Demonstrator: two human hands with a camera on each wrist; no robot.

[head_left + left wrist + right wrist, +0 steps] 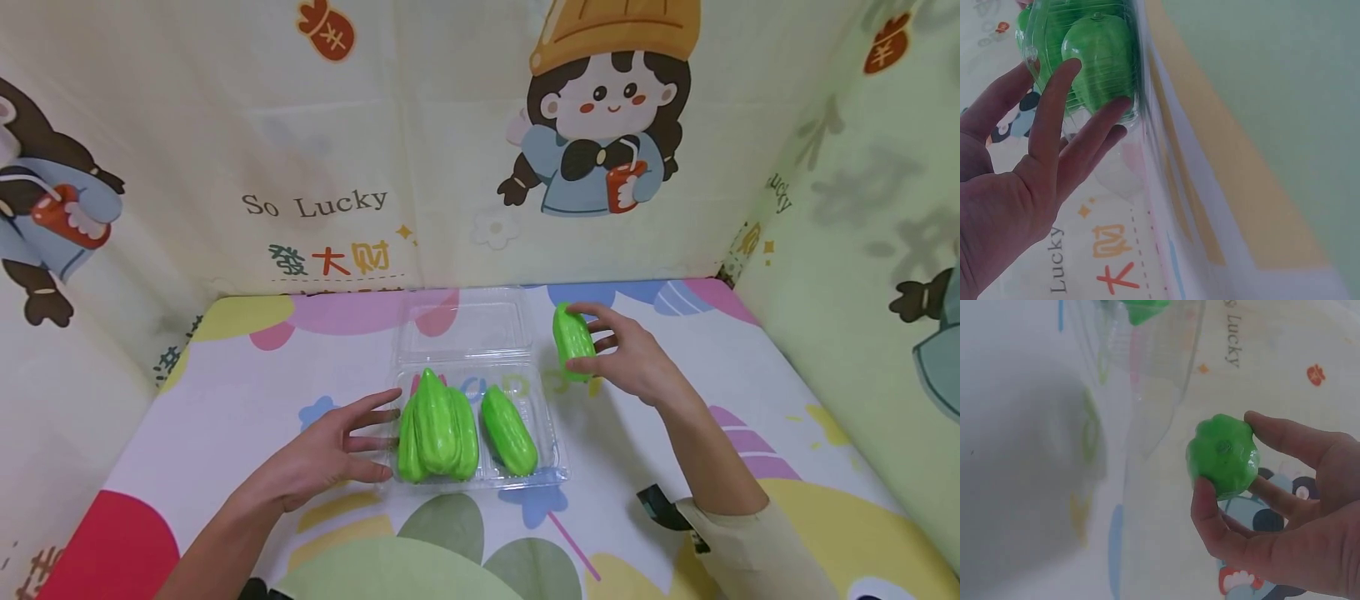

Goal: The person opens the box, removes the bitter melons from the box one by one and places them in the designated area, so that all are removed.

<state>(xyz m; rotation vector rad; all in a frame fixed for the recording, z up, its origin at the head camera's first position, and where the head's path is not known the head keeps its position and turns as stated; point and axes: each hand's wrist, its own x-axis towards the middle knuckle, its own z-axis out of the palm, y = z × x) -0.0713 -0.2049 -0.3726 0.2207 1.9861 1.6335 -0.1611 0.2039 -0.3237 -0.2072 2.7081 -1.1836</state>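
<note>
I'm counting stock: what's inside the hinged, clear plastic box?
Inside the hinged, clear plastic box, a glossy green, ridged, oblong piece lies on at least two others, with a single matching piece to their right. Whatever the pile covers beneath cannot be seen.

I'm standing at a small curtained-off nook with no working fixtures in sight. A cream back curtain (pixel 450 167), printed with a cartoon girl (pixel 600 187), red money bags (pixel 326 29) and "So Lucky" lettering (pixel 341 202), meets a left side curtain (pixel 150 267) and a right side curtain (pixel 832 250) around a brightly patterned tablecloth (pixel 210 417). Home or studio, I can't tell.
</note>
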